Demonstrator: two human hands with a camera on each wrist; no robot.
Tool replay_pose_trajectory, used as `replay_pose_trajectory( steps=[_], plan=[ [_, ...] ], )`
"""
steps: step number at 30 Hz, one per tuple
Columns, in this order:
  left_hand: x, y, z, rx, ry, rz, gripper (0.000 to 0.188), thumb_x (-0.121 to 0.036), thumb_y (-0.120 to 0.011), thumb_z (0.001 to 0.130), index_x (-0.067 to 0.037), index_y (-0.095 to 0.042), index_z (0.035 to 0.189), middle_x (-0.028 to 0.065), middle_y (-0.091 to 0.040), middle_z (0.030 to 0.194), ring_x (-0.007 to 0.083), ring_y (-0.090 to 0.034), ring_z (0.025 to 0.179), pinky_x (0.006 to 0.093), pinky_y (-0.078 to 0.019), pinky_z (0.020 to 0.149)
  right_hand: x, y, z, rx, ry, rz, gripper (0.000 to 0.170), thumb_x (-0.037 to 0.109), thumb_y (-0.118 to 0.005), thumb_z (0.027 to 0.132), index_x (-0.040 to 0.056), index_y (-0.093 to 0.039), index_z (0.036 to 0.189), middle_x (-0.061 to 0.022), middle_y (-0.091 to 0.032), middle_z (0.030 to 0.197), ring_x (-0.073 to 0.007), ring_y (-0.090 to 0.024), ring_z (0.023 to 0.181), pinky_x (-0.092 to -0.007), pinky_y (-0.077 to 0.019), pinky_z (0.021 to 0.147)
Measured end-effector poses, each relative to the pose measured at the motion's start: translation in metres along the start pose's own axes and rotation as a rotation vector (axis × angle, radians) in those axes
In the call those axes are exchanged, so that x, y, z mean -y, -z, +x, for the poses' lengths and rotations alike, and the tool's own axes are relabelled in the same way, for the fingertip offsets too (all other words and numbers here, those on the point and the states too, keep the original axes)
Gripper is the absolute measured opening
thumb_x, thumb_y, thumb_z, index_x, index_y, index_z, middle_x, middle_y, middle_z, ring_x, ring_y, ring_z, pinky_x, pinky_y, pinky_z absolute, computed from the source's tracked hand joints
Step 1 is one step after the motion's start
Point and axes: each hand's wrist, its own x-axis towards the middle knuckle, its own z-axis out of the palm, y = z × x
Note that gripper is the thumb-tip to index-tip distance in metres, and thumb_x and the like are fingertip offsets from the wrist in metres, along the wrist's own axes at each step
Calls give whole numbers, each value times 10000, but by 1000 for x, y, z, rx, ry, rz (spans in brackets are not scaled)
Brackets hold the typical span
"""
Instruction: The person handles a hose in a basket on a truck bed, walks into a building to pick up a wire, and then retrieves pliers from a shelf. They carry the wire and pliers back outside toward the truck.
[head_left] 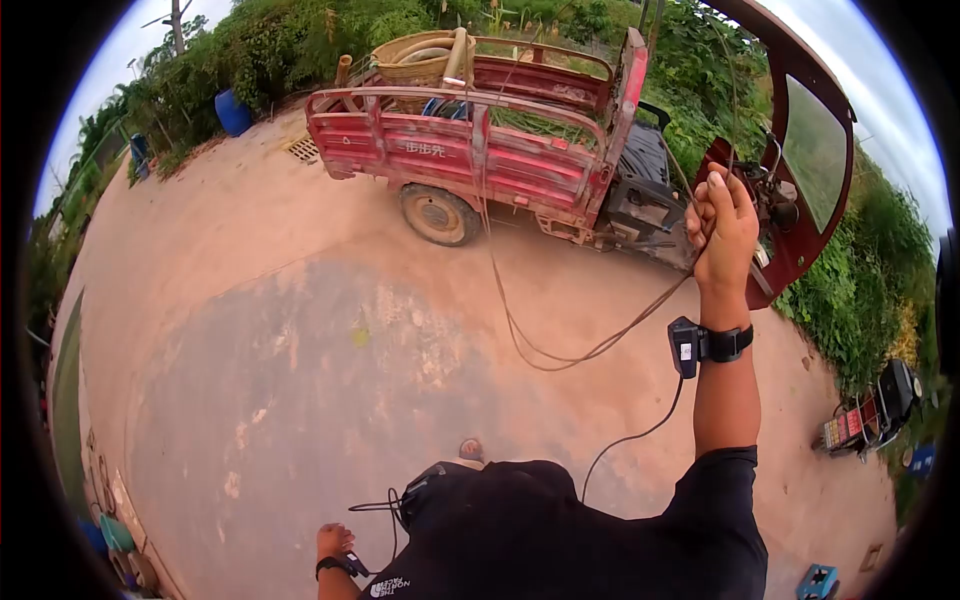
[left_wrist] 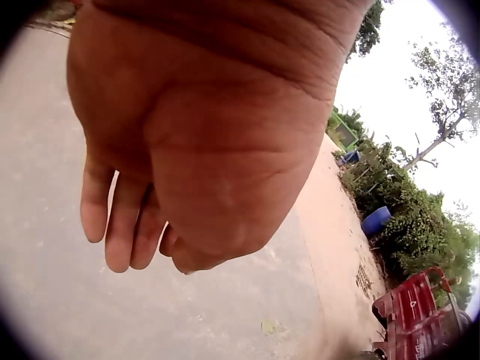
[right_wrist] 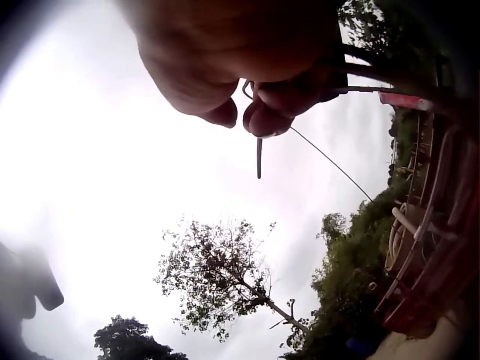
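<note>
Raised at the right of the head view, the right hand (head_left: pixel 727 240) has its fingers curled round a thin cord (head_left: pixel 600 350), which droops in a long loop toward the side of a red cargo tricycle (head_left: pixel 400 150). From below, the right wrist view shows the curled fingers (right_wrist: pixel 266 120) with a short end of cord (right_wrist: pixel 259 159) hanging under them. Low beside the body, the left hand (head_left: pixel 334 541) holds nothing; its fingers (left_wrist: pixel 120 225) hang loosely bent in the left wrist view.
A wicker basket (head_left: pixel 410 62) with a coiled hose sits on the cargo bed. Blue barrels (head_left: pixel 232 113) stand by the bushes. At the right is a parked scooter (head_left: pixel 872 410), with a blue object (head_left: pixel 818 582) on the ground below it. Bins and pots line the lower left.
</note>
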Motion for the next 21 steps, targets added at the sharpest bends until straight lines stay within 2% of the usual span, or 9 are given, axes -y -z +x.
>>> replay_pose_trajectory(
  steps=[5, 7, 11, 13, 14, 15, 17, 19, 21],
  plan=[
    [-220, -100, 35, -151, -274, 155, 254, -134, -541, 876, 7, -525, 1086, 89, -609, 796, 162, -616, 639, 255, -475, 506, -70, -65, 163, 47, -5, 136, 211, 197, -627, 888, 33, -559, 1003, -23, -564, 747, -99, -510, 501, -191, -310, 382],
    [-263, -120, 50, -174, -476, 79, 266, -131, -542, 874, 13, -519, 1095, 87, -611, 818, 155, -617, 664, 247, -476, 524, -102, -85, 238, 36, 31, 217, 237, 195, -650, 871, 14, -554, 992, -39, -580, 766, -107, -523, 516, -206, -324, 391],
    [-276, -155, 79, -233, -483, -15, 275, -109, -552, 859, 15, -513, 1102, 92, -606, 810, 148, -610, 648, 222, -457, 504, -171, -118, 395, 104, 125, 275, 273, 190, -678, 849, -10, -551, 985, -67, -595, 812, -130, -568, 585, -223, -405, 452],
    [-269, -178, 76, -289, -274, 17, 242, -90, -554, 848, 18, -519, 1062, 111, -620, 813, 193, -634, 626, 263, -484, 456, -216, -124, 469, 38, 263, 29, 427, 203, -706, 826, -64, -517, 1100, -90, -602, 854, -161, -610, 670, -234, -474, 541],
    [-258, -179, 82, -224, -174, 33, 225, -83, -549, 859, 32, -516, 1050, 139, -621, 809, 224, -655, 660, 271, -506, 471, -236, -121, 502, -38, 291, -204, 612, 227, -710, 811, -111, -427, 1235, -159, -600, 976, -231, -635, 823, -300, -520, 693],
    [-246, -178, 81, -168, -92, -16, 177, -108, -553, 871, -5, -561, 1015, 137, -644, 797, 259, -663, 692, 352, -516, 502, -259, -110, 521, -43, 291, -195, 612, 227, -710, 811, -111, -427, 1235, -159, -600, 976, -231, -635, 823, -300, -520, 693],
    [-164, -133, 162, -141, -181, 177, 146, -194, -593, 842, -55, -620, 873, 135, -638, 744, 301, -659, 693, 403, -518, 546, -314, -97, 547, -375, 507, -1250, 703, 235, -689, 812, -105, -345, 1323, -221, -560, 1099, -281, -615, 944, -360, -503, 800],
    [-165, -153, 144, -91, -36, 386, 289, -281, -622, 815, -35, -615, 967, 153, -640, 858, 300, -638, 802, 394, -504, 657, -362, -94, 511, -174, 358, -967, 667, 236, -661, 820, -61, -362, 1337, -258, -503, 1217, -306, -580, 1051, -390, -466, 895],
    [-152, -148, 162, 7, -91, 741, 447, -367, -651, 787, -16, -610, 1061, 170, -642, 973, 300, -617, 910, 386, -489, 768, -410, -88, 444, 86, 153, -850, 598, 236, -624, 852, -22, -386, 1336, -231, -493, 1283, -292, -591, 1042, -397, -483, 868]
  ],
)
